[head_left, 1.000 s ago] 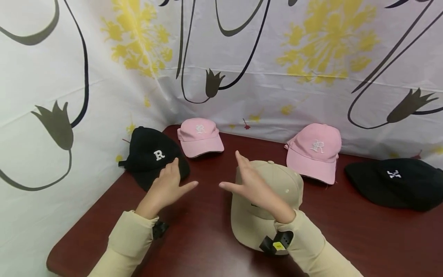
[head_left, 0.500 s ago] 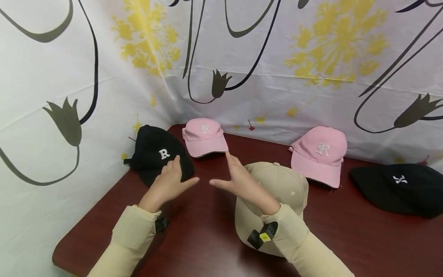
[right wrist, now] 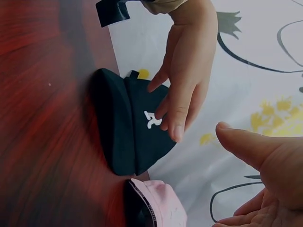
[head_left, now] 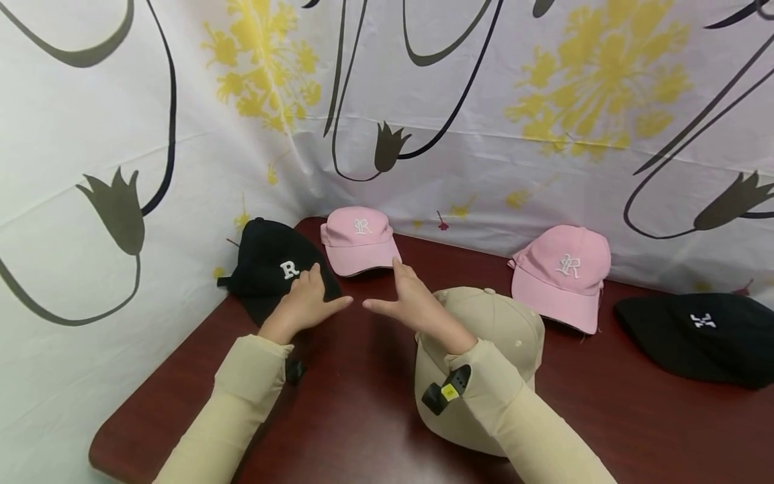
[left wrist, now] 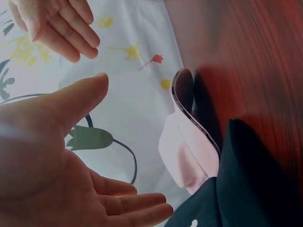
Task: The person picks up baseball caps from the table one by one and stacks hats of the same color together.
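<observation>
my two hands hold nothing, fingers extended: left hand (head_left: pixel 302 302) near the black cap (head_left: pixel 266 255) at back left of the bench (head_left: pixel 351 410), right hand (head_left: pixel 417 304) near the beige cap (head_left: pixel 504 316), a pink cap (head_left: pixel 359 238) beyond. i judge a gentle two-sided grip, thumbs by the brim, spares the crown.

Left grip (head_left: pixel 301 304) and right grip (head_left: pixel 420 306) closer together, farther forward.

Dark-red table (head_left: pixel 357 410) (five caps (head_left: pixel 498 319) atop)
</observation>
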Demonstrator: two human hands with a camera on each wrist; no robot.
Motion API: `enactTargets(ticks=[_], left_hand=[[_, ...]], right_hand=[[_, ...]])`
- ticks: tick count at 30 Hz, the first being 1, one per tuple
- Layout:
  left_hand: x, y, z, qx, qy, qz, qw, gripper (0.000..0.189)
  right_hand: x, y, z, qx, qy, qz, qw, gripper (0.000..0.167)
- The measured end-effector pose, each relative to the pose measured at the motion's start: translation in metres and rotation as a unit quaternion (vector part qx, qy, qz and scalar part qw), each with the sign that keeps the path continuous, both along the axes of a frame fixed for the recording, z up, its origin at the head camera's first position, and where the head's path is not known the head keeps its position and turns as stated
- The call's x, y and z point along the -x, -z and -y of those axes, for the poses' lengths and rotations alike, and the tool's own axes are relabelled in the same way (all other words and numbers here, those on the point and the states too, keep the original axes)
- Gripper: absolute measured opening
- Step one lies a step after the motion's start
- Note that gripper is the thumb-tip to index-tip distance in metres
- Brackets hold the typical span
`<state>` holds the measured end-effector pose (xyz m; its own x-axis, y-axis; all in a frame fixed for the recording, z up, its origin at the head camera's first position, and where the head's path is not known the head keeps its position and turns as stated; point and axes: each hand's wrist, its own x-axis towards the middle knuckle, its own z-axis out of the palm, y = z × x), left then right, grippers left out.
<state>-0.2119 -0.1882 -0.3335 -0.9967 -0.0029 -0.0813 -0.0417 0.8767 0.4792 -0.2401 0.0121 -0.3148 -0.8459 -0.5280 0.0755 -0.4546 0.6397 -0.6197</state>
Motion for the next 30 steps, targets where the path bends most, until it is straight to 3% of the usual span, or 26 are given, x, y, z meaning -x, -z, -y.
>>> enactTargets(ticks=[7, 14, 18, 19, 22, 25, 26, 30], left_hand=[[0.019, -0.003, 0.001, -0.002, 0.012, -0.002, 0.9999, 0.091], [0.035, -0.006, 0.002, -0.008, 0.026, -0.004, 0.9996, 0.088], [0.051, -0.002, 0.004, -0.014, 0.022, 0.001, 0.9997, 0.091], [0.06, 0.005, 0.007, -0.012, 0.021, -0.006, 0.9997, 0.096], [0.07, 0.008, 0.007, -0.01, 0.014, 0.004, 0.9998, 0.099], [0.074, 0.005, 0.006, -0.008, 0.01, 0.011, 0.9999, 0.095], [0.07, -0.002, 0.003, -0.009, 0.006, 0.024, 0.9996, 0.091], [0.075, -0.003, 0.002, -0.009, 0.004, 0.037, 0.9992, 0.088]], right_hand=[[0.014, -0.008, 0.01, 0.009, -0.001, 0.01, 0.9999, 0.094], [0.029, -0.014, 0.021, 0.063, -0.04, -0.031, 0.9967, 0.083], [0.037, -0.014, 0.022, 0.075, -0.05, -0.042, 0.995, 0.071], [0.039, -0.014, 0.021, 0.073, -0.047, -0.041, 0.9954, 0.069], [0.046, -0.012, 0.021, 0.062, -0.035, -0.029, 0.997, 0.071], [0.053, -0.009, 0.022, 0.063, -0.034, -0.01, 0.9974, 0.069], [0.055, -0.009, 0.022, 0.065, -0.035, -0.005, 0.9972, 0.068], [0.064, -0.009, 0.028, 0.079, -0.037, 0.024, 0.9959, 0.062]])
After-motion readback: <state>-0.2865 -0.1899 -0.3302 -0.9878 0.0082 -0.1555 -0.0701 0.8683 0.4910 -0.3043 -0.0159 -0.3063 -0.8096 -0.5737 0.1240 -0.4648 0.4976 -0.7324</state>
